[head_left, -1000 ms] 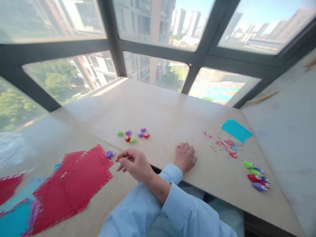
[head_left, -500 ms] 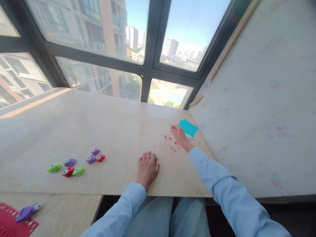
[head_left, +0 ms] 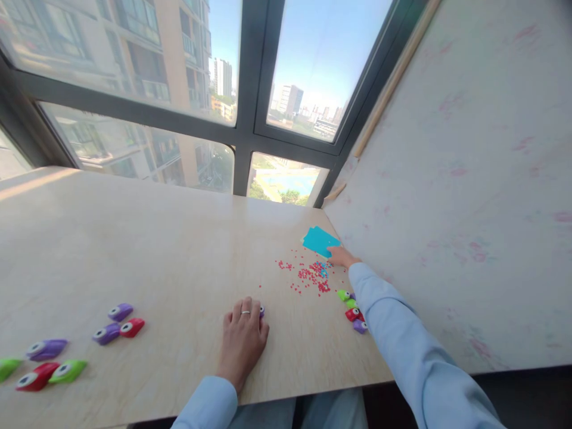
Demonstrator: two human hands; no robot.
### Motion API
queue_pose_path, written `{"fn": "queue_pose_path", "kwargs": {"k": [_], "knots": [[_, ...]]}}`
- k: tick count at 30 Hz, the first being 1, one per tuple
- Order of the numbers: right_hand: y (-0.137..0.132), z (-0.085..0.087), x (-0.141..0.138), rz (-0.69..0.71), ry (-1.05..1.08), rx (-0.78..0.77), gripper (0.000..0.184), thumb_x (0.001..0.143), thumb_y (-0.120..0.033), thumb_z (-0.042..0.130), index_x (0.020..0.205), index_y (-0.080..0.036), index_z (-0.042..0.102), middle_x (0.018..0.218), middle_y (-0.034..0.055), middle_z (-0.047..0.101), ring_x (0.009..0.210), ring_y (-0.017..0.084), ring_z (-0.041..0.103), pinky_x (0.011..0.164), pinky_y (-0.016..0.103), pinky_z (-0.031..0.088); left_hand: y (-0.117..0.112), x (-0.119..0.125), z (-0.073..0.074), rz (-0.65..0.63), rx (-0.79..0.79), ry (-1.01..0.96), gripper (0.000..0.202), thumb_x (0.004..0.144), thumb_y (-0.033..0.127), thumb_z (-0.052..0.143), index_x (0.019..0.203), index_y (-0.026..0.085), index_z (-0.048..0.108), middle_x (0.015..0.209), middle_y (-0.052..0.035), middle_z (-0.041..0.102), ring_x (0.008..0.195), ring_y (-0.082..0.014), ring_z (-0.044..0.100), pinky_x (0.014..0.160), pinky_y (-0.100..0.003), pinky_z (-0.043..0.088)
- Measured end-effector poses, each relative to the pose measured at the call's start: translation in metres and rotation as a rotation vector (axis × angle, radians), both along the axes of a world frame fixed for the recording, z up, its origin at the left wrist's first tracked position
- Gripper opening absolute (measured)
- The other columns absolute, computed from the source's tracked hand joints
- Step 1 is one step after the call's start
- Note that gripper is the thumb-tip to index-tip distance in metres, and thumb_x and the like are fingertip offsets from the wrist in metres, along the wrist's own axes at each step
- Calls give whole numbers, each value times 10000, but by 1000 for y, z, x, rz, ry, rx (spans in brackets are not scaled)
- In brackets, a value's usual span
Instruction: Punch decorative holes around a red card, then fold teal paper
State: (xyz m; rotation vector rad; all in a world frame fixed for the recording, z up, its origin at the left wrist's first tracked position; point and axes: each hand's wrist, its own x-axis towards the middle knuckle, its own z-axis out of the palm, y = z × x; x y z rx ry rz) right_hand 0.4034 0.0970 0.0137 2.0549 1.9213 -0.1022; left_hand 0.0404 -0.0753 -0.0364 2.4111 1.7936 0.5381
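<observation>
My left hand (head_left: 243, 336) rests on the table, its fingers curled over a small purple craft paper punch (head_left: 262, 311); only the punch's round white-and-black end shows past the fingers. My right hand (head_left: 343, 256) reaches to the far right, its fingertips closed at the near right corner of a small stack of blue paper (head_left: 319, 240). Just in front of the paper lie many tiny red paper cut-outs (head_left: 308, 275), with a few blue cut-outs (head_left: 323, 273) among them.
Beside my right forearm sit several green, red and purple punches (head_left: 353, 314), partly hidden by the sleeve. More punches (head_left: 107, 333) lie at the left of the table (head_left: 170, 250). A patterned wall (head_left: 465, 196) rises on the right, and windows (head_left: 295, 77) stand behind.
My right hand has moved from above the cut-outs, right to the blue paper. The view has shifted right, and punches beside my right forearm now show. My left hand stays on the purple punch.
</observation>
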Motion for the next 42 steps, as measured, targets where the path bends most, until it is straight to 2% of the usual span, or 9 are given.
{"fn": "queue_pose_path", "kwargs": {"k": [9, 19, 29, 38, 42], "knots": [[7, 7, -1, 90, -122, -101, 258, 956, -354, 613, 1113, -153, 657, 1185, 89, 661, 1081, 226, 637, 965, 459, 501, 0, -1, 1, -2, -6, 6, 339, 933, 195, 421, 1213, 161, 609, 1323, -140, 597, 1237, -294, 500, 937, -433, 392], [-15, 10, -1, 141, -126, -80, 250, 967, -352, 595, 1114, -161, 662, 1208, 88, 659, 1110, 226, 627, 995, 471, 481, -1, 1, 2, 2, -5, 12, 321, 931, 203, 422, 1191, 171, 609, 1319, -135, 595, 1238, -295, 492, 937, -429, 384], [-16, 7, 2, 124, -116, -43, 237, 966, -347, 597, 1099, -163, 666, 1190, 85, 665, 1103, 224, 631, 996, 468, 480, -2, 1, 5, -8, 9, -4, 298, 924, 202, 417, 1151, 162, 607, 1289, -139, 600, 1206, -293, 502, 927, -434, 389], [-20, 3, 3, 54, -6, 90, 255, 978, -350, 574, 1118, -163, 679, 1181, 92, 689, 1077, 211, 651, 1000, 448, 474, -1, 2, 4, -7, 2, 4, 282, 911, 209, 437, 1132, 171, 608, 1277, -142, 596, 1194, -296, 493, 922, -442, 388], [-31, 1, -5, -22, 81, 259, 288, 986, -189, 484, 1174, -128, 693, 1133, 167, 721, 1058, 239, 678, 945, 377, 487, 1, 2, 0, -9, 23, 15, 285, 908, 223, 456, 1143, 161, 605, 1266, -144, 603, 1181, -299, 503, 908, -439, 394]]}}
